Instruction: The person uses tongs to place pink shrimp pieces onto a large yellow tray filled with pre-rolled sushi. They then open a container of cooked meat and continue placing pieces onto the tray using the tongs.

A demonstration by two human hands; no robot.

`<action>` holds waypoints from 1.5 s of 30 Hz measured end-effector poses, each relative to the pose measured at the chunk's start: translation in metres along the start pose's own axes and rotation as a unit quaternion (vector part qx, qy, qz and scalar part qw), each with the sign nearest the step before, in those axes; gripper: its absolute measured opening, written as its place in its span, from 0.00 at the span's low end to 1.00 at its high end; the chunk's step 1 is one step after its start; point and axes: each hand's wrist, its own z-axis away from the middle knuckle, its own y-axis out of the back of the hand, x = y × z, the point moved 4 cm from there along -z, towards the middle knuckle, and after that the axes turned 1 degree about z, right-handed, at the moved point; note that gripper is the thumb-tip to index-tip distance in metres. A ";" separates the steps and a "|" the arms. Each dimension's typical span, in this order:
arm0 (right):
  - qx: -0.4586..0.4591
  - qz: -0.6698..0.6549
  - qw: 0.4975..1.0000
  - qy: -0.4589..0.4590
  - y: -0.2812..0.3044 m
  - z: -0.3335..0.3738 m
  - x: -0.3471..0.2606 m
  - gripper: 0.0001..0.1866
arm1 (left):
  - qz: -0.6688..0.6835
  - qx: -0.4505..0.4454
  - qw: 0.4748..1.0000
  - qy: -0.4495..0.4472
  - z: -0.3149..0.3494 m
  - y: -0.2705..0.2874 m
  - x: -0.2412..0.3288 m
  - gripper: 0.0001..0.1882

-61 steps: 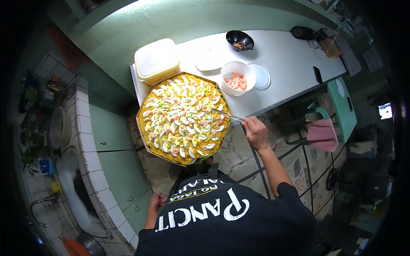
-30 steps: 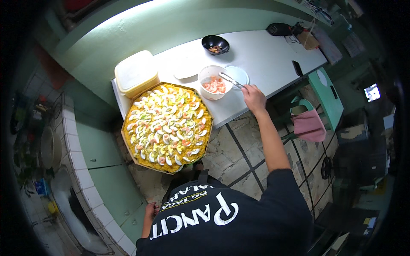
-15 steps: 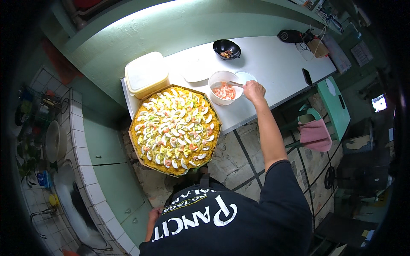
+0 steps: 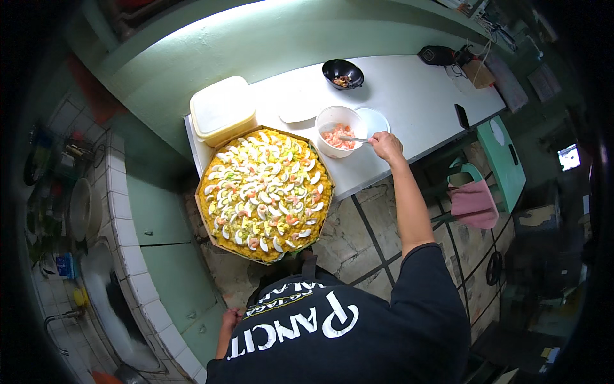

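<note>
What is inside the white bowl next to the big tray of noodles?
The white bowl holds pink-orange pieces, probably shrimp. A metal utensil held by the right hand reaches into it. The bottom of the bowl is covered by the pieces.

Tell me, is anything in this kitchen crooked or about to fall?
Yes. The big round tray of noodles sticks out well past the white table's front edge, over the floor. The right hand dips a utensil into the white bowl. No spills show.
</note>
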 end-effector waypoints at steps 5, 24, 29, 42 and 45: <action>0.041 -0.027 0.999 0.007 0.023 0.007 -0.017 0.13 | 0.045 0.004 0.999 -0.011 -0.011 0.007 -0.009 0.15; 0.088 -0.170 0.966 0.176 -0.019 0.127 -0.062 0.10 | 0.019 0.016 1.000 0.008 0.023 -0.007 -0.001 0.17; 0.075 -0.174 0.961 0.203 -0.039 0.117 -0.087 0.10 | -0.025 0.005 0.999 -0.045 0.057 -0.011 0.046 0.17; 0.035 -0.164 0.971 0.173 -0.037 0.092 -0.100 0.13 | 0.076 0.013 0.997 0.012 0.005 -0.006 -0.002 0.17; 0.150 -0.169 0.969 0.098 0.002 0.050 -0.060 0.13 | 0.026 -0.001 0.999 -0.033 -0.016 -0.005 -0.014 0.14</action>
